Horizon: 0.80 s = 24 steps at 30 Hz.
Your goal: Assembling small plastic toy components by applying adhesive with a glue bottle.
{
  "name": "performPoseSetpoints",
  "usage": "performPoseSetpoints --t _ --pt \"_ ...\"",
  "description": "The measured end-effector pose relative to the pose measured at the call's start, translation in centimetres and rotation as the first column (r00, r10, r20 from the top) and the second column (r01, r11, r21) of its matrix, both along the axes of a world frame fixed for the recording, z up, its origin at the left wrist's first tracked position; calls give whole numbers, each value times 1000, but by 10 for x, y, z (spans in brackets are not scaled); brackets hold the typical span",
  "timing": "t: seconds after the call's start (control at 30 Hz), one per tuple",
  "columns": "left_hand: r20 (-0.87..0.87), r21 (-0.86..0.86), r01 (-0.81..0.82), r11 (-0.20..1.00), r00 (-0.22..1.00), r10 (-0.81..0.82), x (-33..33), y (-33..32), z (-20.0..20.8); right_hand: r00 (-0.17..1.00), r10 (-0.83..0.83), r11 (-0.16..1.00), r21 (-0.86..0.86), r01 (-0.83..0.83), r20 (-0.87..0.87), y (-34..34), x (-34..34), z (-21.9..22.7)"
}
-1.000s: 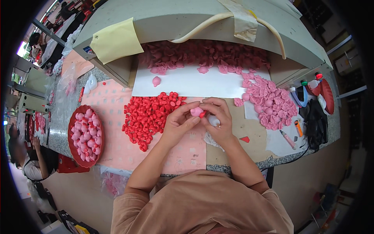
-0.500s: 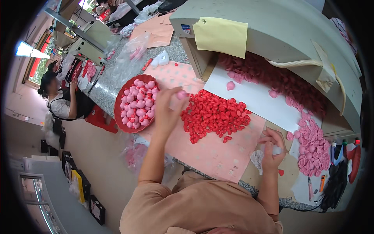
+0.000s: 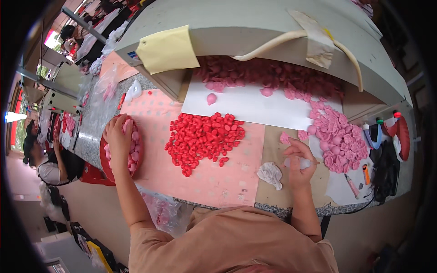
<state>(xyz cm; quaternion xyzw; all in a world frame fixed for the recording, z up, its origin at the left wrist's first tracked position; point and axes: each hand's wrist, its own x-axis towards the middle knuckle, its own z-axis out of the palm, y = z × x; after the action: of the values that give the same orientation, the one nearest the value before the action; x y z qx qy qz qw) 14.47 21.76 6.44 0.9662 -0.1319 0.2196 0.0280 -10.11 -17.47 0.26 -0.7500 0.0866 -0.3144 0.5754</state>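
Note:
My left hand reaches into a red scalloped bowl at the left, its fingers bent over pink balls. The fingertips are partly hidden, so I cannot tell whether a ball is between them. My right hand is closed around a small translucent squeeze bottle with a thin tip. Just beyond its fingertips shows a pink petal-like piece; whether they touch it is unclear. Between the hands, a heap of small glossy red pieces lies on a pink dotted sheet.
Pink petal-like pieces are heaped at right and under a grey hood. A crumpled white tissue lies near my right hand. An orange cutter and a white bottle stand farther out. Another person sits at far left.
My left hand has moved left from beside the red heap, where it held a pink ball, into the bowl. My right hand still holds the bottle. The view has shifted.

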Motion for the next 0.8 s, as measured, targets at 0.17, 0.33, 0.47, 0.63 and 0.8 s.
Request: performPoseSetpoints --t 0.17,0.33,0.47,0.63,0.8 --pt "-44 -533 472 702 813 -581 -17 -144 13 1000 -9 984 176 8 3 -5 -3 10" --pt "-320 -717 384 581 559 -765 5 -287 -6 998 31 993 113 -37 61 -9 -6 3" --pt "-90 -529 579 621 689 -719 52 -380 -46 996 40 999 5 -40 82 -10 -3 1" --pt "-139 -550 585 596 640 -756 64 -400 -59 1000 15 990 141 -19 27 -8 -1 9" --pt "-382 -636 384 669 596 -706 34 -376 -25 995 -9 998 61 15 -99 -5 3 4"
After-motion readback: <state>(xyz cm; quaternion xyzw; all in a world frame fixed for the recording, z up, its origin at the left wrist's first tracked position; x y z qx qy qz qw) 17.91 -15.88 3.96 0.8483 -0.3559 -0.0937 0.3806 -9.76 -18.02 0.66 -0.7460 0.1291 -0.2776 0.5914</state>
